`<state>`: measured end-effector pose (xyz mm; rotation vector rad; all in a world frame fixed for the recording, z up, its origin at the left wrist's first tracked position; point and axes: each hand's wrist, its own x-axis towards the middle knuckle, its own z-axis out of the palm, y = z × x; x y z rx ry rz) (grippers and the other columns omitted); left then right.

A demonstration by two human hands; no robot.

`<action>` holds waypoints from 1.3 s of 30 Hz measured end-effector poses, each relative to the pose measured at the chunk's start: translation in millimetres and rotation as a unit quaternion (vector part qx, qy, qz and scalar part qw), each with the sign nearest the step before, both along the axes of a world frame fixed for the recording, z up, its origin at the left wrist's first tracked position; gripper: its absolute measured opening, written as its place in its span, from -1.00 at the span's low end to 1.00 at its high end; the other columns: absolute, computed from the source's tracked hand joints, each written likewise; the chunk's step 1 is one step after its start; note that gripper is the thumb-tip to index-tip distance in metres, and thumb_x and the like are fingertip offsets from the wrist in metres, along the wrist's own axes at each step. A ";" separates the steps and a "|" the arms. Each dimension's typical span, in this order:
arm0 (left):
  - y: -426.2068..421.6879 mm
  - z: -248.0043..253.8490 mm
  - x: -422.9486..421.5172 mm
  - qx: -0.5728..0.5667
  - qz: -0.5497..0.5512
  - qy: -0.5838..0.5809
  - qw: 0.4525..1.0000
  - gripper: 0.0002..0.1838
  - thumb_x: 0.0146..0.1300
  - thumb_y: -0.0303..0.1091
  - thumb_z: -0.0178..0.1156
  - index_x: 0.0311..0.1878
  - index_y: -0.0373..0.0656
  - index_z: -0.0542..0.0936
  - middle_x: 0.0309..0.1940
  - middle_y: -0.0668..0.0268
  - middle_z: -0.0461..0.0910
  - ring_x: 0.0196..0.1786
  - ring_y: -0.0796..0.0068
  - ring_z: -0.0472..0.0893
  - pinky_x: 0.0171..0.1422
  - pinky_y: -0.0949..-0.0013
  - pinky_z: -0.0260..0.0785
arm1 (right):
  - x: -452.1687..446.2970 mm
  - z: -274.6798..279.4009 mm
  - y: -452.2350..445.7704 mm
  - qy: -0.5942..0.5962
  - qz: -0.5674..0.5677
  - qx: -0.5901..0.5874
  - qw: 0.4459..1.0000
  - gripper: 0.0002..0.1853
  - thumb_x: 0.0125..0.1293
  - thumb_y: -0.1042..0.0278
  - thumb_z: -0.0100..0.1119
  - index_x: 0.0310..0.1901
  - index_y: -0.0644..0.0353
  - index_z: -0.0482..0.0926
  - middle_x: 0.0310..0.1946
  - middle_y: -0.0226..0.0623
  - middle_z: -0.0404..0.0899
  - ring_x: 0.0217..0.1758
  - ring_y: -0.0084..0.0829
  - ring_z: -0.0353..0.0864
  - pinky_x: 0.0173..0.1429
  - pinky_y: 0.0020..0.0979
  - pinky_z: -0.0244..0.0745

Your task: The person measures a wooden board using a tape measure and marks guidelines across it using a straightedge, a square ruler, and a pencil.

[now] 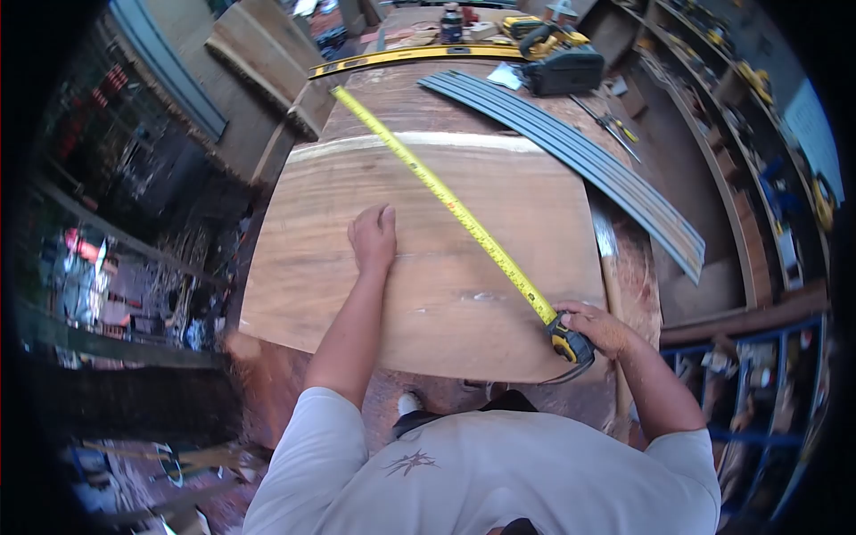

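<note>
My right hand (pixel 596 328) grips the black-and-yellow case of a tape measure (pixel 569 343) at the near right corner of a wooden slab (pixel 312 267). From the case, the extended yellow blade (pixel 455 207) runs diagonally across the slab to beyond its far pale edge. My left hand (pixel 373 236) is closed in a loose fist on or just above the middle-left of the slab, left of the blade. Nothing sticks out of that fist; its inner side is hidden.
Grey ribbed strips (pixel 571 160) lie along the right side. A yellow spirit level (pixel 419 57) and a dark tool case (pixel 563 73) are at the far end. Wooden boards (pixel 267 67) lean at the far left. Shelves (pixel 713 116) with tools line the right.
</note>
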<state>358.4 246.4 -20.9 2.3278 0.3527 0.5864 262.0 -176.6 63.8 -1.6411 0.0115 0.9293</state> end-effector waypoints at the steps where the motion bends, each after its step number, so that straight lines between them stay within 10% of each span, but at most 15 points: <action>1: -0.2 1.8 1.5 0.001 -0.019 -0.001 1.000 -0.56 0.42 -0.01 0.02 0.10 -0.14 0.58 0.06 0.12 0.59 0.24 0.16 0.46 0.51 0.05 -0.03 | -25.2 -3.0 7.3 -0.001 -0.019 0.001 1.000 -0.50 0.41 0.14 0.10 0.27 0.24 0.42 -0.02 -0.31 0.55 0.01 -0.53 0.51 0.15 -0.49 0.42; 7: 21.9 -12.1 -27.9 -0.099 -0.161 0.009 0.982 -0.51 0.41 0.00 0.04 0.19 -0.17 0.52 0.18 0.07 0.52 0.32 0.12 0.39 0.55 0.04 -0.09 | -166.1 -9.0 54.4 -0.009 -0.115 -0.019 0.993 -0.55 0.38 0.26 0.10 0.25 0.26 0.44 -0.03 -0.33 0.55 0.03 -0.55 0.49 0.17 -0.47 0.40; 12: 113.2 4.2 -135.9 -0.116 0.071 -0.087 0.987 -0.25 0.44 -0.01 0.04 0.47 -0.35 0.10 0.49 -0.08 0.05 0.54 0.00 0.04 0.61 0.14 -0.17 | -213.2 -6.8 11.8 -0.090 -0.031 -0.120 0.988 -0.57 0.30 0.39 0.16 0.21 0.18 0.48 -0.11 -0.36 0.56 -0.01 -0.53 0.49 0.14 -0.43 0.43; 15: 240.9 -25.3 -191.4 0.127 0.185 -0.075 0.972 -0.31 0.44 0.00 0.04 0.39 -0.40 0.26 0.40 -0.16 0.22 0.50 0.02 0.14 0.55 0.10 -0.05 | -209.8 5.8 7.9 -0.073 0.034 -0.146 0.986 -0.55 0.23 0.42 0.18 0.19 0.14 0.51 -0.07 -0.32 0.58 0.00 -0.51 0.49 0.17 -0.42 0.42; 18: 285.2 -46.7 -228.2 0.118 0.222 -0.093 0.963 -0.40 0.45 -0.05 0.03 0.30 -0.42 0.39 0.27 -0.15 0.41 0.39 0.05 0.35 0.45 0.13 0.13 | -190.5 0.7 14.1 -0.136 0.166 -0.216 0.952 -0.51 0.16 0.30 0.25 0.17 0.11 0.54 -0.03 -0.25 0.62 0.03 -0.43 0.54 0.19 -0.40 0.42; 20: 300.6 -55.4 -244.6 -0.113 0.069 -0.093 0.987 -0.47 0.46 -0.11 0.01 0.24 -0.41 0.45 0.17 -0.09 0.52 0.25 0.10 0.50 0.35 0.21 0.26 | -171.7 -4.4 16.3 -0.142 0.182 -0.218 0.948 -0.50 0.15 0.28 0.25 0.17 0.11 0.54 -0.02 -0.23 0.63 0.04 -0.42 0.54 0.20 -0.39 0.42; 25: 314.0 -66.6 -252.3 -0.020 0.181 -0.068 0.981 -0.64 0.37 -0.19 0.17 -0.07 -0.38 0.61 -0.18 0.11 0.68 -0.14 0.32 0.65 0.05 0.32 0.45 | -140.2 1.9 31.9 -0.198 0.213 -0.225 0.930 -0.56 0.09 0.30 0.22 0.07 0.16 0.60 -0.05 -0.24 0.64 0.05 -0.39 0.53 0.21 -0.40 0.40; 29: 297.4 -66.6 -263.3 -0.405 0.252 -0.139 0.868 -0.50 0.28 -0.42 0.27 0.24 -0.31 0.35 -0.29 0.23 0.62 -0.38 0.53 0.57 -0.37 0.45 0.43 | -124.9 11.9 41.2 -0.163 0.225 -0.191 0.941 -0.55 0.08 0.30 0.23 0.06 0.18 0.60 -0.06 -0.23 0.64 0.05 -0.38 0.53 0.21 -0.39 0.40; 39: 318.4 -86.6 -273.9 -0.326 0.191 -0.059 0.924 -0.68 0.36 -0.32 0.22 0.13 -0.20 0.56 -0.18 0.32 0.64 -0.24 0.55 0.61 -0.21 0.46 0.48 | -114.0 2.1 13.6 -0.201 0.245 -0.247 0.916 -0.52 0.11 0.26 0.23 0.12 0.15 0.58 -0.07 -0.17 0.65 -0.02 -0.34 0.57 0.14 -0.38 0.44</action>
